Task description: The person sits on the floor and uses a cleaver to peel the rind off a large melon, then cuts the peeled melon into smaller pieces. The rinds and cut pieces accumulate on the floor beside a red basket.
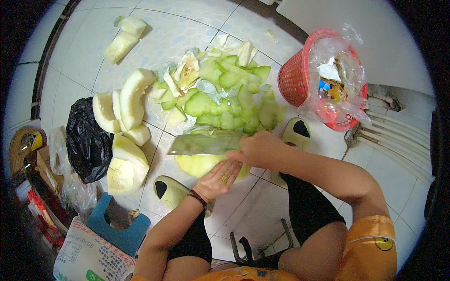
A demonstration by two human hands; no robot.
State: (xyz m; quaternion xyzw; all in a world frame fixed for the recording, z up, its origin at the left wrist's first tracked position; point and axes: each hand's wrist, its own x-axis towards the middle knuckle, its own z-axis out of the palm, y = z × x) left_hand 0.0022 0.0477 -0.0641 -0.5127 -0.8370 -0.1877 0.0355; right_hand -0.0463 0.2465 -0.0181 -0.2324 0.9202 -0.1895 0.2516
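Note:
In my right hand [262,149] is the handle of a cleaver [205,143], its broad blade reaching leftward with the lower edge along a pale yellow-green melon piece [197,165], probably winter melon. My left hand [218,179] lies flat over that piece and steadies it, fingers together near the right hand. A ring and a dark beaded bracelet are on it. Just beyond the blade spreads a heap of green peel [225,91] with pale pith scraps. Peeled melon chunks [133,100] lie on the floor to the left, beside a large hollowed melon piece [128,165].
A red plastic basket [295,75] with a lined, rubbish-filled inside stands tilted at upper right. Pipes [397,140] run along the right. At left are a black plastic bag [88,137], a blue stool [119,224] and a printed sack [91,253]. Two melon chunks [121,45] lie farther off.

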